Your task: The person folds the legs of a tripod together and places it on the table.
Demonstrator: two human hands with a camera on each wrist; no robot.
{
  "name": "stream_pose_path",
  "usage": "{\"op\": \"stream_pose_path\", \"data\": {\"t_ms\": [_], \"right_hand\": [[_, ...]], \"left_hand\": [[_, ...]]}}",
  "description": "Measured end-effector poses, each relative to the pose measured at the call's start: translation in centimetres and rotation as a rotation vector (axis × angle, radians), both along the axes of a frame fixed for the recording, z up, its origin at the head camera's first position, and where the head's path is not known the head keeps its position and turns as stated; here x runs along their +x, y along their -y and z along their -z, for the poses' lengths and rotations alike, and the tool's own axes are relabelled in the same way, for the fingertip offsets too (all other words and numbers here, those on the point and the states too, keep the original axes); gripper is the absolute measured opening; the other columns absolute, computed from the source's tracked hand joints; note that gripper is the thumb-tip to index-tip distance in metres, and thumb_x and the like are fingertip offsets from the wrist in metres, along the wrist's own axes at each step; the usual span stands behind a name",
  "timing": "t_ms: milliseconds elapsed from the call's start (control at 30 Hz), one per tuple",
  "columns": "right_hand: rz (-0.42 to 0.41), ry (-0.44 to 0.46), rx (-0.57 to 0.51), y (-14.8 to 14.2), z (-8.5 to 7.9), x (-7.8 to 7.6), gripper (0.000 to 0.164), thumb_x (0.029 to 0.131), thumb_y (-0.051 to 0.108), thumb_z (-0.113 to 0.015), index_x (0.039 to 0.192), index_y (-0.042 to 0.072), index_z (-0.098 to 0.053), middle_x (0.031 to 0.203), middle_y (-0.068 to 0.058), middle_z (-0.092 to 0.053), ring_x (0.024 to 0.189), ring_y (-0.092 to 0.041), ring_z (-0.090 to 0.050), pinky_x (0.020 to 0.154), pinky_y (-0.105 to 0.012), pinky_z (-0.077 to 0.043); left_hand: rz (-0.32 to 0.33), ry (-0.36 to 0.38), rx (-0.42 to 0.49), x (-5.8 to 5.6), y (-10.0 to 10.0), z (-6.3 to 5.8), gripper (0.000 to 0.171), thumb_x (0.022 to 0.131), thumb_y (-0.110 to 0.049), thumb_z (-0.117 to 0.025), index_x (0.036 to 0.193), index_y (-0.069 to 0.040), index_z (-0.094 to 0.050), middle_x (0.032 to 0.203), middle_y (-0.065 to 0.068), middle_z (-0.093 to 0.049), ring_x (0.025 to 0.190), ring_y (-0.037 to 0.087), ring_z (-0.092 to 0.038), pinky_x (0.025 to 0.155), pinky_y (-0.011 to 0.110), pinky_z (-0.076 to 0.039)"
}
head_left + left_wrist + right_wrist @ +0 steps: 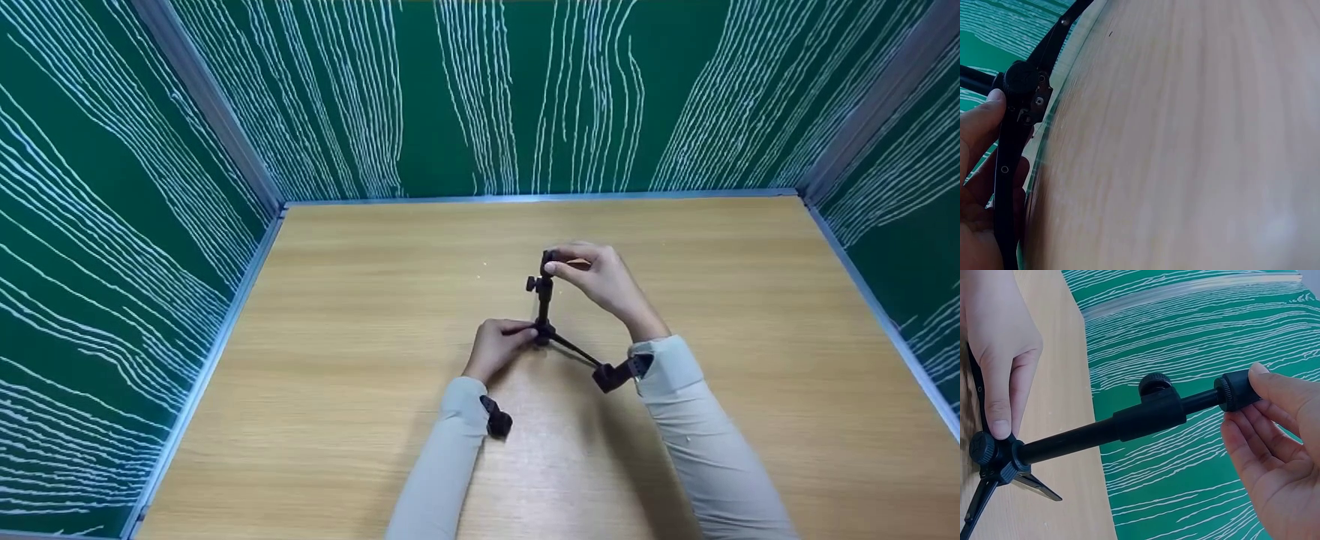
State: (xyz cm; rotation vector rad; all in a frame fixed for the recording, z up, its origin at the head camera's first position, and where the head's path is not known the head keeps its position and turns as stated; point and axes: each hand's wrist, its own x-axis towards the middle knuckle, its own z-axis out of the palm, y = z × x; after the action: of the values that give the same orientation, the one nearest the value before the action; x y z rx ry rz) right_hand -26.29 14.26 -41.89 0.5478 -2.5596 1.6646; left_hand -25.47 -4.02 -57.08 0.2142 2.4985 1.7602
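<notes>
A small black tripod stand (544, 301) stands on the wooden table with its legs spread. My left hand (499, 346) grips it low down, thumb at the hub (1021, 79) and fingers behind one leg (1005, 185). At the top, my right hand (606, 283) pinches the dark ribbed end piece (1238, 390) between thumb and fingers. Below that piece, a thin rod (1201, 403) runs into a thicker collar (1148, 416) with a round side knob (1155, 384). Another knob (982, 448) sits at the hub beside the left thumb.
The wooden table (360, 300) is bounded by metal edging (540, 198) and green panels (420, 112) with white wavy lines at the back and both sides. Black wrist mounts (498, 421) sit on both pale sleeves (442, 465). A few tiny white specks lie behind the tripod.
</notes>
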Motion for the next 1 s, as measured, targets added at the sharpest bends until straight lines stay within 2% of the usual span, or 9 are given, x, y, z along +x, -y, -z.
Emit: {"op": "stream_pose_path", "data": {"t_ms": [133,400,733,1000], "right_hand": [[0.001,0.007,0.003,0.1,0.2,0.0,0.031,0.089,0.015,-0.068,0.115,-0.002,-0.068,0.114,-0.018,-0.067,0.104,-0.024,-0.064,0.089,-0.018,-0.052],[0.003,0.028,0.016,0.1,0.4,0.0,0.032,0.09,0.016,-0.068,0.116,-0.003,-0.067,0.115,-0.02,-0.066,0.107,-0.028,-0.063,0.095,-0.032,-0.052],[0.007,0.036,0.03,-0.1,1.0,0.1,0.03,0.09,0.017,-0.069,0.115,0.001,-0.068,0.115,-0.015,-0.067,0.106,-0.025,-0.064,0.096,-0.035,-0.052],[0.007,0.046,0.029,-0.1,1.4,0.0,0.032,0.089,0.018,-0.069,0.117,0.0,-0.067,0.116,-0.017,-0.067,0.107,-0.029,-0.064,0.096,-0.037,-0.052]], "left_hand": [[-0.001,0.005,-0.017,0.0,0.0,-0.1,0.02,0.086,-0.02,-0.073,0.102,-0.009,-0.075,0.101,0.007,-0.074,0.099,0.016,-0.069,0.091,0.025,-0.052],[-0.001,0.009,-0.016,0.0,0.1,-0.1,0.021,0.086,-0.021,-0.072,0.103,-0.01,-0.075,0.101,0.007,-0.074,0.1,0.016,-0.069,0.091,0.025,-0.052],[0.017,-0.017,-0.019,0.0,0.1,0.0,0.02,0.087,-0.02,-0.072,0.103,-0.009,-0.075,0.102,0.007,-0.074,0.1,0.016,-0.069,0.091,0.024,-0.052],[0.016,-0.016,-0.011,0.0,0.1,0.0,0.02,0.086,-0.02,-0.072,0.102,-0.009,-0.076,0.1,0.006,-0.074,0.098,0.014,-0.069,0.09,0.024,-0.052]]}}
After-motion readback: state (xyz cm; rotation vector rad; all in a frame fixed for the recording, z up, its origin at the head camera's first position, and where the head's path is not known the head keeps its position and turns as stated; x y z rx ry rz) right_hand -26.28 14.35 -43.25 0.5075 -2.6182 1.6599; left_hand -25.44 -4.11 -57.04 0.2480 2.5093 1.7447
